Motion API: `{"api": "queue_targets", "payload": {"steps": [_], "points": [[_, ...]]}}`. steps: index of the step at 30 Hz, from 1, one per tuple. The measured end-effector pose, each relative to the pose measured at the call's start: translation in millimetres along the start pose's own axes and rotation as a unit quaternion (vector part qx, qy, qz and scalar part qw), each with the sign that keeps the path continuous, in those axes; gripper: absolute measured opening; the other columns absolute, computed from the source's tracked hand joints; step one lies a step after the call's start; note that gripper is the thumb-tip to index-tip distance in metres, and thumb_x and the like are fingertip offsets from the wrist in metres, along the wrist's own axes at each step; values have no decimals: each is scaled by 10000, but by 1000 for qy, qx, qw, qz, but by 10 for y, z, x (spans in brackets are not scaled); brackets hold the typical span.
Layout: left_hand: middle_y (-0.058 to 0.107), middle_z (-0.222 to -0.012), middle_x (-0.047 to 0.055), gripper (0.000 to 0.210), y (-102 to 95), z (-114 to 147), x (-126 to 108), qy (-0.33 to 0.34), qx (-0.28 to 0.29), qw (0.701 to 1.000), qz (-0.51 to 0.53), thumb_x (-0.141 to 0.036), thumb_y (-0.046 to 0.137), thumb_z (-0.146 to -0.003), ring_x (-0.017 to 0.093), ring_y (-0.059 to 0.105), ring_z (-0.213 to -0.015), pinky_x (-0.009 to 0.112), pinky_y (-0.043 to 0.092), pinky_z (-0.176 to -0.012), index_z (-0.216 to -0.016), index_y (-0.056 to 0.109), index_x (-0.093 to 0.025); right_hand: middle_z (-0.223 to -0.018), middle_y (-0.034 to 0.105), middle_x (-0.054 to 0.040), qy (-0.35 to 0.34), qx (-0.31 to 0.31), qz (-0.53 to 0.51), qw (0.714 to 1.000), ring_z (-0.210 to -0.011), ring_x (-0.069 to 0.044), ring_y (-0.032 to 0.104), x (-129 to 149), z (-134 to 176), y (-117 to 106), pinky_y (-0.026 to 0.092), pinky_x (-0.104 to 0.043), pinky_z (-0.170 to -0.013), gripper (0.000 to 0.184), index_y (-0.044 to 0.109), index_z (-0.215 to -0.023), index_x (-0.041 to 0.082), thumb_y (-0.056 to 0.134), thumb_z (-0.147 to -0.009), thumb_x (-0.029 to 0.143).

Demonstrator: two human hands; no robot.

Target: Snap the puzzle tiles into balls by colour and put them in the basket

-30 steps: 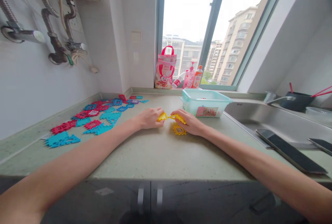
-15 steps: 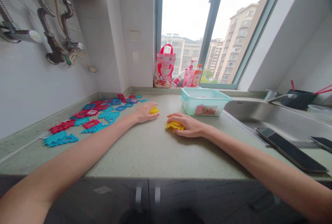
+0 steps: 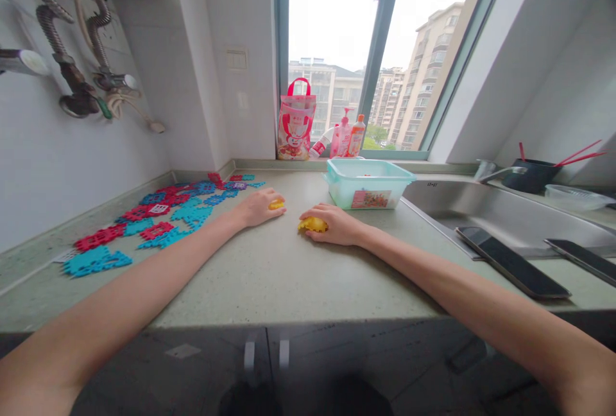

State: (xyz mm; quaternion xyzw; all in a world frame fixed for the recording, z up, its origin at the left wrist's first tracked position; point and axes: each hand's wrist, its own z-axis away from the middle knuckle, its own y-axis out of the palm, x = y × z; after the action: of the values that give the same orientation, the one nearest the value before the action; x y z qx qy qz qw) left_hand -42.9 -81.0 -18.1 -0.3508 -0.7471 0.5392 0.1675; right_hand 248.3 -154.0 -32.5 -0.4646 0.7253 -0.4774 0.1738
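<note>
My left hand (image 3: 260,207) is closed round a small yellow piece (image 3: 276,205), mostly hidden by the fingers, low over the counter. To its right, my right hand (image 3: 337,223) grips yellow toothed pieces (image 3: 314,225) from above, resting at the counter's surface; how many pieces it holds I cannot tell. Beyond my left forearm lie flat interlocking plastic pieces in blue (image 3: 192,210), red (image 3: 156,230) and turquoise (image 3: 96,262), spread along the wall. Just past my right hand stands a mint-green plastic tub (image 3: 370,178) with a picture label.
A steel sink (image 3: 462,204) with a faucet (image 3: 500,174) is on the right. Two dark phones (image 3: 510,262) (image 3: 584,260) lie by its front rim. A pink bag (image 3: 296,124) and bottles (image 3: 347,137) stand at the window. Pipes (image 3: 79,88) jut from the left wall.
The whole view has shifted slightly, moving the scene leftward in the picture. Both hands keep hold of their yellow pieces, and the right hand's pieces look slightly turned.
</note>
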Motion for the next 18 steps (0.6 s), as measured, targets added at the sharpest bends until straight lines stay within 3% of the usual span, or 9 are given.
{"api": "queue_targets", "payload": {"steps": [4,9,12,15,18], "points": [[720,-1166,88,413,-32,13,-29,6,1,1000,-11,-534,565,-980,255,700,-1045,337,518,-945,-1191,759,-237,-1085,753,-92,2,-6,20,1000,-990,-250,707,-11,12,-13,563,-376,-918,375,741,-1217,217,798,-851,276],[734,-1138,93,426,-53,16,-30,14,10,1000,-25,-536,541,-996,257,698,-1026,344,517,-934,-1181,762,-221,-1088,728,-92,-77,2,77,994,-963,-239,673,11,15,-103,555,-358,-904,404,757,-1225,230,822,-830,288],[736,-1116,94,435,-58,12,-30,17,19,999,-38,-534,522,-1005,254,694,-1019,336,515,-917,-1176,761,-213,-1103,709,-92,-107,-15,141,984,-966,-250,649,-26,1,-266,560,-379,-895,406,755,-1238,257,821,-843,325],[734,-1142,100,454,-48,5,-16,16,22,999,-36,-535,511,-1010,255,697,-1024,334,515,-914,-1194,756,-200,-1118,698,-80,-99,-84,191,973,-992,-267,640,-187,21,-596,562,-407,-905,396,743,-1263,304,790,-870,324],[734,-1137,97,453,-30,-7,11,17,22,999,-37,-536,515,-1008,254,701,-1014,329,515,-905,-1192,758,-202,-1098,714,-81,-29,-246,216,944,-1002,-283,655,-485,139,-1030,559,-440,-945,352,757,-1237,296,754,-885,303]]}}
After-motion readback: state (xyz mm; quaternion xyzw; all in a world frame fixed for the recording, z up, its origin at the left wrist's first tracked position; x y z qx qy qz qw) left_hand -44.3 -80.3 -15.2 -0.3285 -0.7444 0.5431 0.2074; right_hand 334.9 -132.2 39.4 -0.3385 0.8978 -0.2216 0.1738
